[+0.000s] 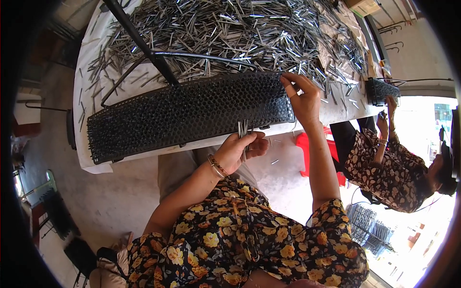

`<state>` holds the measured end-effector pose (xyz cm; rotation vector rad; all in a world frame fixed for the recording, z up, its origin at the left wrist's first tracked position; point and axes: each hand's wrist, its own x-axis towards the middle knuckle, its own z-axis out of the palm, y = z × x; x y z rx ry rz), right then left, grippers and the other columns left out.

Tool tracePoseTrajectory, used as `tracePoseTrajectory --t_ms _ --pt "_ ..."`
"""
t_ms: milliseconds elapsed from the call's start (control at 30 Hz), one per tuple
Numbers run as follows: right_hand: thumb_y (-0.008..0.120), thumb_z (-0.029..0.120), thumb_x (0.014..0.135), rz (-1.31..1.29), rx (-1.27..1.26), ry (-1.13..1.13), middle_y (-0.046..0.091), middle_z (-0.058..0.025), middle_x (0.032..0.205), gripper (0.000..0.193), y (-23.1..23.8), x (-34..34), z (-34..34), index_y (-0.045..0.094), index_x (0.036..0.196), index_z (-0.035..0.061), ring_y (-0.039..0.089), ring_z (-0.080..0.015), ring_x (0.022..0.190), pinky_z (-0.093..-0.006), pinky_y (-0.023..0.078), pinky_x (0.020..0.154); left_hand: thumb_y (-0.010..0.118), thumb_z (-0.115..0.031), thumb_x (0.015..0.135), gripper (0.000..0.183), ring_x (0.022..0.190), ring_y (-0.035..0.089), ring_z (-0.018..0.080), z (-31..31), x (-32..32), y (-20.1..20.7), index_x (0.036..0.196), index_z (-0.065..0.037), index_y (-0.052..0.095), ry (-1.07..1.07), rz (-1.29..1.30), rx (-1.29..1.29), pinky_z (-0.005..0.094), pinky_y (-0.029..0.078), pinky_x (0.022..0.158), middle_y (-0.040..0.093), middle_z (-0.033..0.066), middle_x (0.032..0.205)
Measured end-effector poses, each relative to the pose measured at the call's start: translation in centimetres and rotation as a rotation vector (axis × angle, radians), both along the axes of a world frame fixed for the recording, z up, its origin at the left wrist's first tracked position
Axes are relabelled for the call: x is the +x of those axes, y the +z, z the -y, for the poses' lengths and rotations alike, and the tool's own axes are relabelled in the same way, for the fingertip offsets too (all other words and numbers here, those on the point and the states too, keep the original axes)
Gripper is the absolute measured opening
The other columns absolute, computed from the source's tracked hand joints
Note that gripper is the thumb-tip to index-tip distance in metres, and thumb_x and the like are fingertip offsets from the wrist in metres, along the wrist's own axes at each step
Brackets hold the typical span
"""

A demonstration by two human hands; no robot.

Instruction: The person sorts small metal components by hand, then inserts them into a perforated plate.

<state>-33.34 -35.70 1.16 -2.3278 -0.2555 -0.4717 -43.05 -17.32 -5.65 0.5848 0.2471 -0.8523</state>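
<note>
A long black panel (187,113) full of round holes lies along the table's near edge. Dark slim pieces stick up thickly over its left part, while bare holes show toward the middle right. My left hand (241,150), in front of the panel, is closed around several thin metal strips (244,127) that point upward. At the panel's right end, my right hand (305,98) has thumb and fingertips pinched together at the surface. What lies between those fingertips is too small to tell. A tape-like band wraps one of its fingers.
A big heap of loose metal strips (230,36) covers the white-sheeted table (93,62) behind the panel. A black metal rod frame (144,45) slants over the left side. At right, another person (384,168) handles a similar panel (383,91), beside a red stool (307,149).
</note>
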Motion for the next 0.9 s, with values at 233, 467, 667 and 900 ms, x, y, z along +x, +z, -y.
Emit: tracePoseTrajectory --t_ms 233,467,667,900 --pt "0.067 0.006 0.078 0.065 0.036 0.01 0.065 -0.0086 0.083 0.013 -2.0 -1.3 0.2 0.066 0.09 0.0035 0.06 -0.0193 0.064 -0.0278 0.048 0.058 0.045 -0.02 0.094 0.029 0.088 0.062 0.0173 -0.4 -0.5 0.2 0.111 0.001 0.056 -0.002 -0.003 0.01 0.0302 0.053 0.077 0.063 0.0101 0.097" --pt "0.067 0.008 0.076 0.17 -0.175 0.152 0.062 -0.0067 0.086 0.016 -3.3 -1.4 0.2 0.067 0.091 0.007 0.058 -0.0258 0.074 -0.0341 0.047 0.066 0.046 -0.023 0.094 0.03 0.089 0.062 0.0172 -0.7 -0.4 0.7 0.114 -0.002 0.054 -0.034 0.0 0.056 0.0303 0.052 0.075 0.063 0.0092 0.097" --pt "0.067 0.008 0.075 0.157 -0.104 0.053 0.061 -0.0065 0.087 0.015 -3.7 -1.8 0.1 0.067 0.09 0.0072 0.058 -0.0261 0.073 -0.0351 0.047 0.065 0.045 -0.026 0.095 0.031 0.085 0.063 0.0172 -1.0 -0.5 1.2 0.115 -0.005 0.053 -0.082 0.028 0.081 0.0314 0.055 0.07 0.063 0.0095 0.096" --pt "0.067 0.008 0.077 0.118 -0.037 0.044 0.061 -0.0097 0.085 0.014 -2.8 -3.2 -1.3 0.067 0.091 0.0035 0.059 -0.0263 0.072 -0.0335 0.048 0.063 0.043 -0.026 0.096 0.032 0.081 0.062 0.013 -2.4 -1.6 0.8 0.118 -0.004 0.052 -0.017 0.134 0.126 0.0259 0.053 0.068 0.063 0.0094 0.097"
